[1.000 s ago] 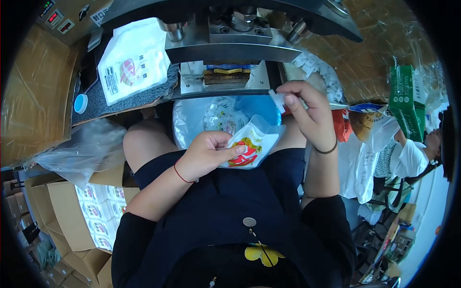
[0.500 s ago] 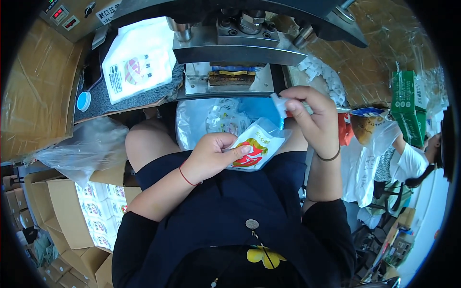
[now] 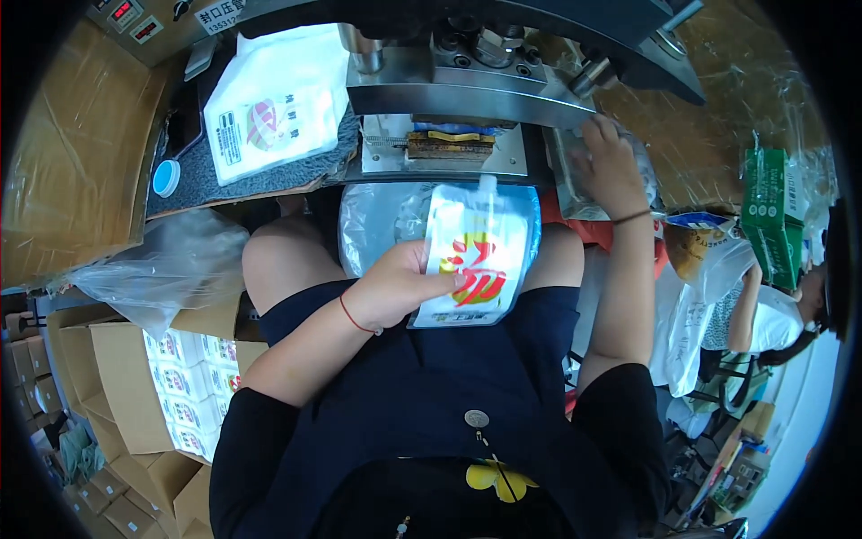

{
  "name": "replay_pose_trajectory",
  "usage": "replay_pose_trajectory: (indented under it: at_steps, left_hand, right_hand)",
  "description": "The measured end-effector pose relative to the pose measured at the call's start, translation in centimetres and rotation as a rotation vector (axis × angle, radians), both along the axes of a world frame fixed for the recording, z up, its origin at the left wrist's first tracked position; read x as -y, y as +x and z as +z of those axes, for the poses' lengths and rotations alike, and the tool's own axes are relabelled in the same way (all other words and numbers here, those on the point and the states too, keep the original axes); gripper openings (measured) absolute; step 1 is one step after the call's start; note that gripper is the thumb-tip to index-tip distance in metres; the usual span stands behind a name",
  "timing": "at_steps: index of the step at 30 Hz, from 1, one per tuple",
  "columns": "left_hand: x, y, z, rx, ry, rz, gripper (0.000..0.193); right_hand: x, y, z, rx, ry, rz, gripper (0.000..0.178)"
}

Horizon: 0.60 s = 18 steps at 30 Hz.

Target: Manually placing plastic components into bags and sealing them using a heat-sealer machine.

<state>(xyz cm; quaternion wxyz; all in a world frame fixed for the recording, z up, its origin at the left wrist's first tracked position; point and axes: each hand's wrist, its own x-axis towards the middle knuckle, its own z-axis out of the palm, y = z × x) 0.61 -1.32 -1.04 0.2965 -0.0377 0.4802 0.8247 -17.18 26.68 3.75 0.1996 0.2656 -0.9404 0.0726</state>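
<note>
My left hand (image 3: 401,286) is closed on the lower left side of a white spout pouch (image 3: 476,256) with a red and yellow print. The pouch stands nearly upright above my lap, its short white spout (image 3: 488,185) at the top edge. Over a clear tray (image 3: 567,184) to the right, my right hand (image 3: 615,171) has its fingers bent but apart, and I see nothing held in them. That hand covers part of the small white pieces in the tray. Ahead of the pouch is the press's metal plate (image 3: 382,157) with its brass-coloured block (image 3: 452,146).
The press's steel bar (image 3: 467,101) spans overhead. Several flat white pouches (image 3: 278,108) lie on a grey mat at left, near a blue-topped cap (image 3: 166,178). A plastic-lined bin (image 3: 359,225) sits between my knees. An open carton (image 3: 117,377) of packed pouches stands at lower left.
My right hand has left the pouch and moved right and forward to the clear tray. The spout, earlier in its fingers, now shows at the pouch's top. My left hand has turned the pouch more upright.
</note>
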Motion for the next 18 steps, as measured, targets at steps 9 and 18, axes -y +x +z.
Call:
replay_pose_trajectory:
  at_steps: [9, 18]
  left_hand:
    - [2.6, -5.3, 2.4, 0.060, 0.058, 0.175, 0.031]
    - [11.8, -6.8, 0.7, -1.007, -1.623, 0.801, 0.066]
  right_hand:
    - [0.2, 0.2, -1.7, 0.130, -0.113, -0.077, 0.030]
    - [-1.6, -0.2, -1.8, 0.102, -0.180, -0.007, 0.030]
